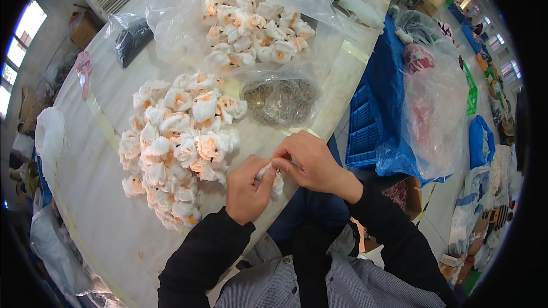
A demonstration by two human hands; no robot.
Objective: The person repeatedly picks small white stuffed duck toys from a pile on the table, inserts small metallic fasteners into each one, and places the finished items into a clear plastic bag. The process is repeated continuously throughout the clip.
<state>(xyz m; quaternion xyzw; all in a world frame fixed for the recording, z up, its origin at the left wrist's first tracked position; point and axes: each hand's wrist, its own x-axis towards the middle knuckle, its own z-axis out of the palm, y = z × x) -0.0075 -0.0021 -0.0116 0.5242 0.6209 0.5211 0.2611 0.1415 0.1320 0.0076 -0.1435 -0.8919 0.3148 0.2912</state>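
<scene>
Fingers (283,163) of both hands are pinched together on one small white-and-peach fabric flower (273,178), held just off the near edge of the desk (108,194), right in front of the person's chest. Left hand (246,188) cups it from below w/ thumb and forefinger clamped on the base; right hand (311,162) comes over the top, fingertips closed on the petals, prob. so the bloom stays steady while it gets worked, tho that's a guess. Flower is mostly covered by the fingers, so its shape and whatever's at its centre can't be made out. Just left of the hands, on the desk, sits a loose heap of matching flowers (174,142), close enough to reach w/o leaning. Farther off, a clear plastic bag (251,0) lies open w/ a second batch of flowers (254,28) inside. Between the two lots, a smaller clear bag of brownish metal bits (279,98); too small to say what they are, maybe chain or clips. Far left there's a bag of dark stuff (132,40), contents unclear. Right of the desk, off its edge, a blue crate (362,131) and a big clear sack (436,108) w/ reddish items, blurred by the plastic. Dark sleeves come in from the near edge; the desk's near-left part is cut off by the lens rim.
</scene>
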